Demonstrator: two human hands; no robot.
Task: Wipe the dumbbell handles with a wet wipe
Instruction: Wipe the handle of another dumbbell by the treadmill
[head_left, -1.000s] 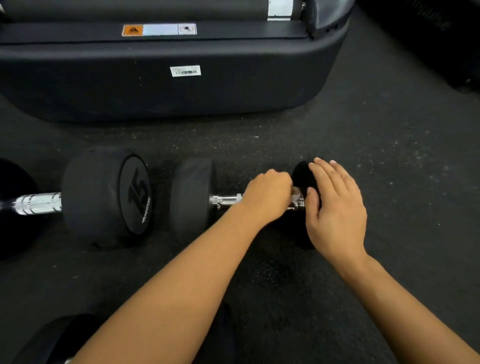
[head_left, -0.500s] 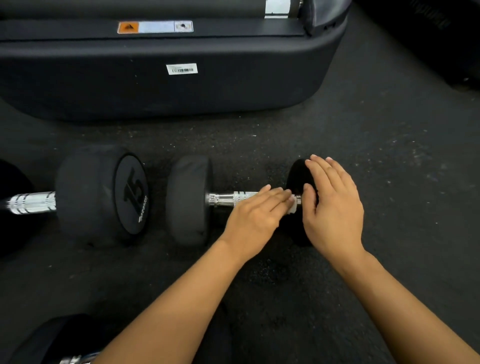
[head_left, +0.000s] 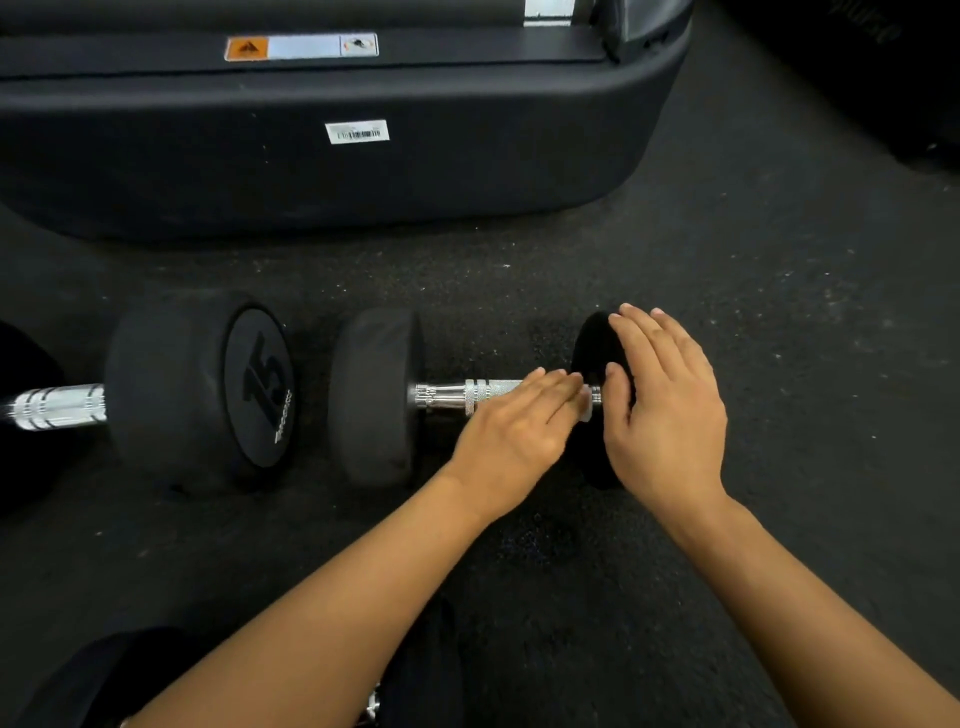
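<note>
Two hands work on the middle dumbbell (head_left: 374, 395), which lies across the dark floor (head_left: 779, 364) at the centre of the view, its bar running from 9 o'clock to 3 o'clock. The left hand (head_left: 519, 431) lies flat with straight fingers over the right end of the shiny handle (head_left: 467, 395), and a small white edge of the wet wipe (head_left: 586, 410) peeks out under the fingertips; the wipe is pressed against the bar, not pinched, as far as can be seen. The right hand (head_left: 660, 410) is spread open, its fingers straight, resting on the far right weight head (head_left: 592, 343) at about 3 o'clock, apparently steadying the dumbbell.

Judging progress: the wipe sits at the right end of this handle, while the left stretch of the bar near the inner head is bare and uncovered. Whether that part has been cleaned cannot be told from its look. At least some wiping of this handle seems to be under way.

Another dumbbell marked 15 (head_left: 260, 384) lies at 9 o'clock, its handle (head_left: 57, 408) untouched by either hand and running out of view. A third dumbbell (head_left: 104, 675) shows partly at 7 o'clock, mostly hidden by the left forearm. Those two handles probably remain to be done, or at least nothing shows them finished. A large black machine base (head_left: 363, 156) fills the 12 o'clock side
</note>
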